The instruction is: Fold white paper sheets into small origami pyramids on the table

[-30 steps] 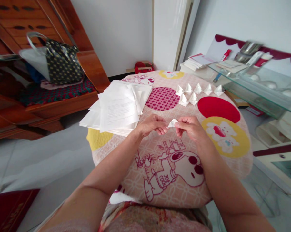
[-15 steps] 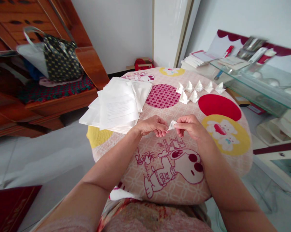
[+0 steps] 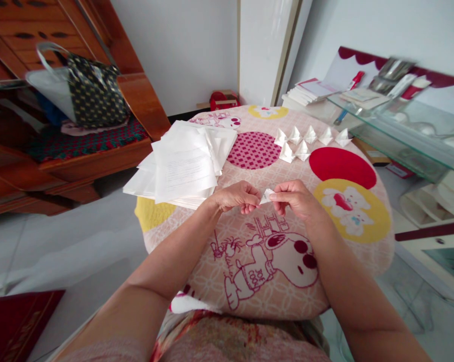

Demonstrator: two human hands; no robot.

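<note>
A small folded white paper piece (image 3: 267, 195) is held above the table between both hands. My left hand (image 3: 237, 196) pinches its left end with closed fingers. On its other side, my right hand (image 3: 292, 196) grips it between thumb and fingers. Farther back on the tabletop stand several folded white paper boats (image 3: 302, 150) in two rows. Left of my hands lies an uneven stack of white paper sheets (image 3: 185, 173), the top one with faint print.
A patterned pink cloth (image 3: 245, 296) covers the round table. On the right, a glass shelf (image 3: 408, 131) reaches close to the table's edge. At the left, a wooden bench (image 3: 98, 171) carries a dark dotted bag (image 3: 94, 93).
The folded paper and the fingertips around it have shifted slightly left, and the paper has tilted a little. The boats and the stack of sheets stay where they were.
</note>
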